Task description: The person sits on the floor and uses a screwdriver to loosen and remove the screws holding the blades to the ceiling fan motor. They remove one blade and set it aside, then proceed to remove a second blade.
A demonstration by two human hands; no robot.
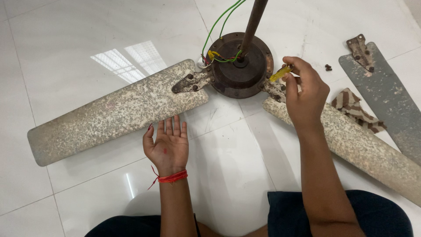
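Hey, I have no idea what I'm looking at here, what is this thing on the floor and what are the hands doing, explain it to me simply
This is one picture from a camera worn on a person's head, looking down at their own two bare hands. They sit on a white tiled floor. In front of them lies an old ceiling fan: a round rusty motor with a rod and green wires coming out of it. Two speckled blades are attached, the left blade and the right blade. A third, loose blade lies apart at the right, with a striped cloth and small screws nearby.

The left hand rests flat on the floor beside the left blade. The right hand grips a yellow-handled screwdriver at the right blade's bracket.
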